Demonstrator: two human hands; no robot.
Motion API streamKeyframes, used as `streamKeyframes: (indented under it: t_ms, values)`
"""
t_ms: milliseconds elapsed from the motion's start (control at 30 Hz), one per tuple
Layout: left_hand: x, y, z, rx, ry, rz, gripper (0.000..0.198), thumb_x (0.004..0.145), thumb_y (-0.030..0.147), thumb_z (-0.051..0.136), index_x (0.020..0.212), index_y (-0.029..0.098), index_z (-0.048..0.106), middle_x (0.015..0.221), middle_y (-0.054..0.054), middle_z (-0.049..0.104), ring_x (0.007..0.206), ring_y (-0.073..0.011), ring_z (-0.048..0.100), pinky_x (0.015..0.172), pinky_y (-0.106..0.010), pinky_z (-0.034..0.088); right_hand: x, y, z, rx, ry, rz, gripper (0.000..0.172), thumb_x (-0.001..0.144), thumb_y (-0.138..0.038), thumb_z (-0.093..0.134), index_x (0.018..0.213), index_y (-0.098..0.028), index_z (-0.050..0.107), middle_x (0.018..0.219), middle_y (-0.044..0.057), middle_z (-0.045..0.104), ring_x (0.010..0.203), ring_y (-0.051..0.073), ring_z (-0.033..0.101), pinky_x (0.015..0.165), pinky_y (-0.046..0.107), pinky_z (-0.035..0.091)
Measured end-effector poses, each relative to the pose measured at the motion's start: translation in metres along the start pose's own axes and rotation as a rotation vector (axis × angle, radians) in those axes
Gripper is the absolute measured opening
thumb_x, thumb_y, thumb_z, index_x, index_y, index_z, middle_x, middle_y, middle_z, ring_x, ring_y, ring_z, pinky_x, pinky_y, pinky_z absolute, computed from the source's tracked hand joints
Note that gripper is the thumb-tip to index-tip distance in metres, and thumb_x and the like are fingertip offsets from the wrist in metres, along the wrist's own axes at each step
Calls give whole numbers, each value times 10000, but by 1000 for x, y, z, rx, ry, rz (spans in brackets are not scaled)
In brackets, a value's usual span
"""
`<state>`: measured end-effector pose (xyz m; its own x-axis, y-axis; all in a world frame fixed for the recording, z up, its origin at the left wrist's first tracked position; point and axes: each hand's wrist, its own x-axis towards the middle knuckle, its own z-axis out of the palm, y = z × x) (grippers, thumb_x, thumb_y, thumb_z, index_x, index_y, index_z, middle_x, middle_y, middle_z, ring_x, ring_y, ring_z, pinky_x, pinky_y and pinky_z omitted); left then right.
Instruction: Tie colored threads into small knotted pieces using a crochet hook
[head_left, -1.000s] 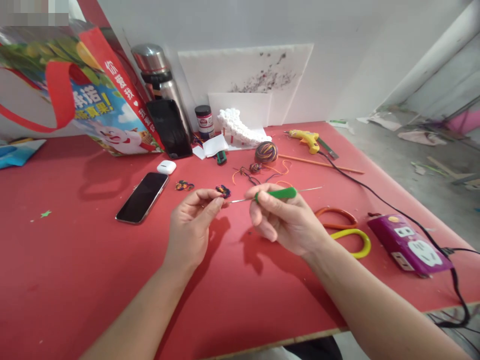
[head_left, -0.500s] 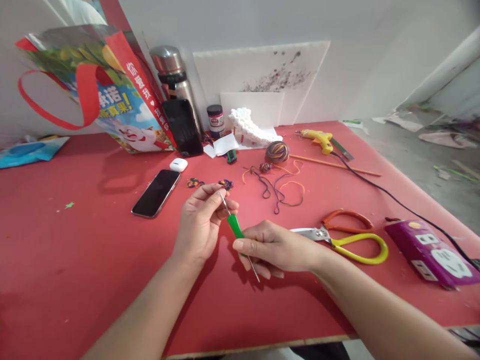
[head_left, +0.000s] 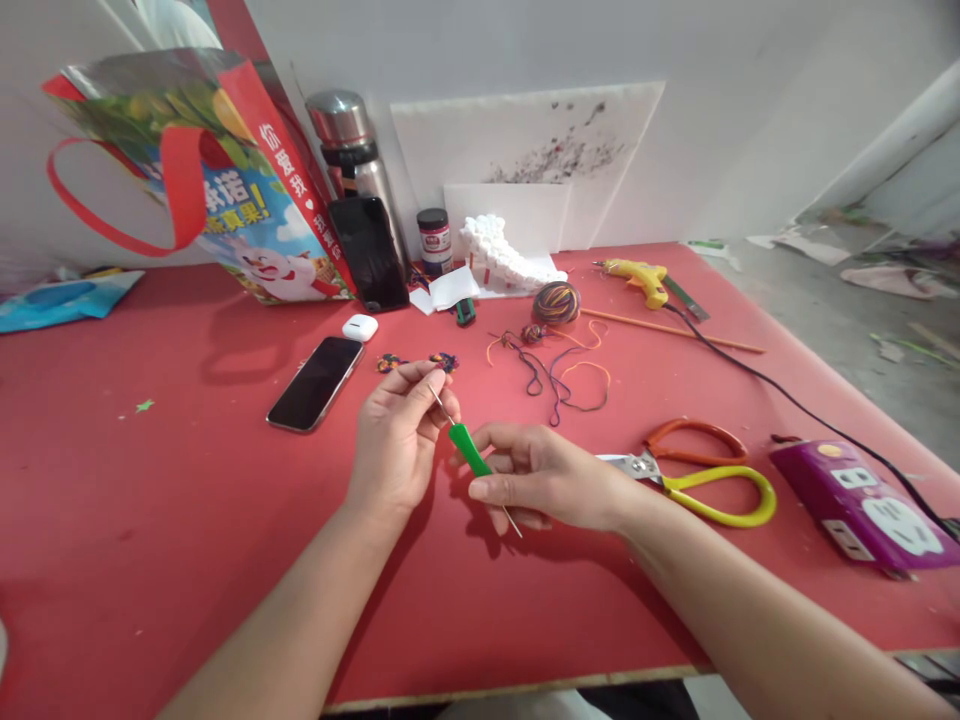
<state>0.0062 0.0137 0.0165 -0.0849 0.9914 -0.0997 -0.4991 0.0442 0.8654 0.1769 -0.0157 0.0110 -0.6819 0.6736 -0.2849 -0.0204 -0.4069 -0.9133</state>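
Note:
A crochet hook (head_left: 469, 450) with a green handle and a thin metal shaft at each end slants between my hands above the table. My left hand (head_left: 401, 440) pinches its upper metal end between thumb and fingers; the very tip is hidden. My right hand (head_left: 536, 475) grips the lower part of the green handle, with the other metal end poking out below the fingers. Just beyond my left hand lie two small multicoloured crocheted pieces, one on the left (head_left: 390, 363) and one on the right (head_left: 445, 362). Loose variegated yarn (head_left: 555, 385) trails from a yarn ball (head_left: 556, 302).
Scissors (head_left: 697, 475) and a purple power strip (head_left: 862, 505) lie on the right, a yellow glue gun (head_left: 637, 280) behind them. A phone (head_left: 315, 385) and white earbud case (head_left: 360, 327) lie left. A gift bag (head_left: 247, 215), thermos (head_left: 352, 150) and white beaded-looking piece (head_left: 502, 255) stand at the back.
My right hand has moved up slightly and its fingers have loosened and shifted on the handle. The hook has risen a little. My left hand still pinches the upper end.

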Motion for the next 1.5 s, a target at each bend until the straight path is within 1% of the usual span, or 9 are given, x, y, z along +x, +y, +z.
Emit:
streamKeyframes:
  t_ms: [300, 367, 467, 567, 700, 833, 1133, 1333, 1500]
  values:
    - [8, 1, -3, -65, 138, -7, 179, 648, 98, 864, 767, 133, 735, 722, -2, 710, 600, -72, 653, 584, -171, 531, -6, -3, 1, 204, -22, -151, 681, 937, -220, 673, 1577, -210, 439, 600, -63, 706, 360, 56, 414, 377, 166, 313]
    - [10, 0, -5, -67, 179, -1, 181, 637, 92, 861, 763, 130, 736, 709, -4, 710, 593, -77, 654, 574, -173, 533, -6, -2, -1, 291, -25, -176, 594, 924, -190, 663, 1505, -214, 546, 572, -62, 699, 330, 52, 403, 352, 158, 300]
    - [12, -1, -5, -43, 177, 5, 197, 606, 103, 872, 749, 130, 739, 695, -1, 707, 536, -69, 617, 512, -169, 501, -2, -1, -5, 477, -23, -185, 277, 919, -246, 639, 1154, -151, 751, 608, -5, 729, 359, 81, 535, 356, 171, 384]
    - [9, -2, -2, -11, 135, 1, 232, 574, 128, 900, 746, 130, 744, 703, 6, 705, 505, -58, 587, 473, -163, 470, 2, -2, -8, 624, -50, -226, 291, 898, -296, 601, 1060, -129, 775, 795, 72, 809, 590, 155, 744, 511, 219, 568]
    - [4, -4, 2, 18, 112, -31, 293, 539, 161, 939, 758, 136, 746, 689, 24, 691, 477, -45, 556, 472, -159, 467, 5, -2, -10, 674, 0, -311, 290, 838, -199, 656, 1098, -131, 764, 970, 88, 840, 813, 172, 803, 738, 249, 639]
    - [2, -7, 3, 12, 104, -88, 323, 509, 173, 954, 744, 143, 735, 678, 25, 692, 470, -49, 550, 464, -162, 467, 12, 6, -9, 613, 199, -341, 230, 805, -165, 825, 1016, -161, 733, 887, 49, 839, 760, 150, 800, 715, 229, 633]
    - [3, -7, 2, 11, 89, -71, 270, 554, 156, 932, 743, 134, 740, 694, 5, 699, 489, -50, 562, 454, -152, 435, 9, 2, -10, 234, 506, -430, 420, 794, -546, 839, 864, -174, 657, 611, 13, 756, 405, 138, 660, 410, 206, 488]
    - [4, -9, 1, 7, 80, -63, 230, 579, 129, 907, 739, 131, 741, 687, 0, 696, 488, -51, 564, 456, -152, 436, 11, 8, -8, -196, 650, -377, 330, 896, -462, 707, 730, -187, 626, 517, -34, 637, 335, 67, 456, 373, 205, 337]
    - [4, -9, 1, 6, 82, -45, 211, 595, 127, 896, 740, 133, 743, 693, 1, 693, 494, -52, 563, 459, -157, 432, 9, 15, -10, -463, 739, -547, 214, 919, -391, 673, 842, -202, 609, 594, -35, 617, 473, 99, 525, 480, 224, 394]
